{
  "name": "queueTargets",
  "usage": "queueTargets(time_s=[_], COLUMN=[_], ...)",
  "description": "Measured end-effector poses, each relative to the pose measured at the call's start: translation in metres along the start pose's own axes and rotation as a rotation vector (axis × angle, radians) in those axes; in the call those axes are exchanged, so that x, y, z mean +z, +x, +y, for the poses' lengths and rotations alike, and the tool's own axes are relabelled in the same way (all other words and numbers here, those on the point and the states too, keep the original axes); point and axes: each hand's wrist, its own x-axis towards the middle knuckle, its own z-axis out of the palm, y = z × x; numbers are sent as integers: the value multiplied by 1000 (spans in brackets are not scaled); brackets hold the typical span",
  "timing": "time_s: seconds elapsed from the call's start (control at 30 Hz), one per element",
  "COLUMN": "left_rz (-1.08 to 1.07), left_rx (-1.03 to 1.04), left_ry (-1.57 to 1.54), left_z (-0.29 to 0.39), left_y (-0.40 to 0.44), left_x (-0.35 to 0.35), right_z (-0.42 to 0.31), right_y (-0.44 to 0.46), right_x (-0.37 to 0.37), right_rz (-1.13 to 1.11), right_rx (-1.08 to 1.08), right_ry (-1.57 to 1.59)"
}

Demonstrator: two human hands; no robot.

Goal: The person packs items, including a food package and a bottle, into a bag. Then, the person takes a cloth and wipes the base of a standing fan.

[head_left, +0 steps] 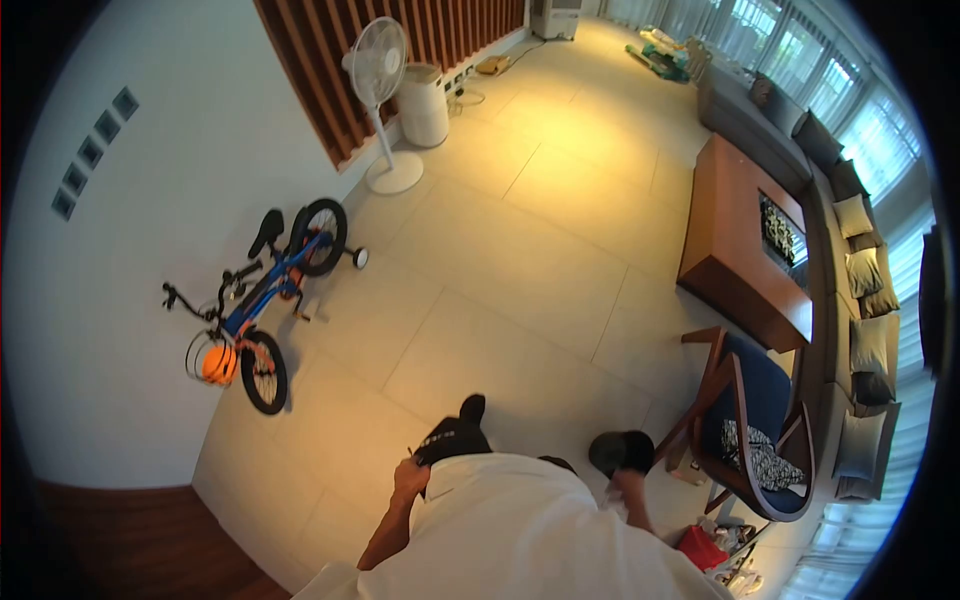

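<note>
My left hand (408,478) is at my left side, against the dark trouser leg (450,442). Its fingers are curled closed, and a small dark tip shows just above them; what it belongs to I cannot make out. My right hand (628,485) hangs low on the right, smeared by motion, so its fingers do not show clearly. Just beyond it is a dark rounded thing (620,453); whether the hand touches it I cannot tell. A black-covered foot (473,408) is forward on the tiled floor (510,290). My white shirt (520,530) fills the bottom middle.
On the left, a blue child's bike (265,295) with an orange front piece stands by the wall. Behind it are a white fan (380,65) and a white bin-shaped unit (424,108). A blue armchair (755,400), wooden table (735,240) and long sofa (750,115) line the right.
</note>
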Motion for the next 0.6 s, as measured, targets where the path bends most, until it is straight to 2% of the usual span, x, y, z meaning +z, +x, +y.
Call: queueTargets(time_s=[0.03,0.07,0.13,0.17,0.3,0.4,0.47,0.5,0.53,0.6], left_rz=[-207,-206,-466,-478,-320,-241,-57,-46,-56,-69], left_rx=[-139,-116,-108,-117,39,112,164,142,124,91], left_ry=[-26,-23,-548,-531,-304,-201,345,354,315,218], left_z=[26,33,17,9,3,-6,-9,-6,-3,18], left_y=[9,29,49,55,108,150,175,178,184,191], left_x=[-28,-39,-44,-48,-55,-39,-36,-37,-40,-52], right_z=[-31,-55,-86,-101,-129,-134,-139,-144,-149,-194], right_y=[-30,-41,-51,-51,-41,-24,-6,6,23,63], right_x=[13,25,39,42,50,57,56,52,48,14], right_rz=[-122,-154,-151,-143,-103,-55,0,24,42,-34], right_rx=[316,375,247,199,74,-203,-351,-394,-398,-68], right_ry=[378,424,310,271,191,-44,-182,-207,-206,241])
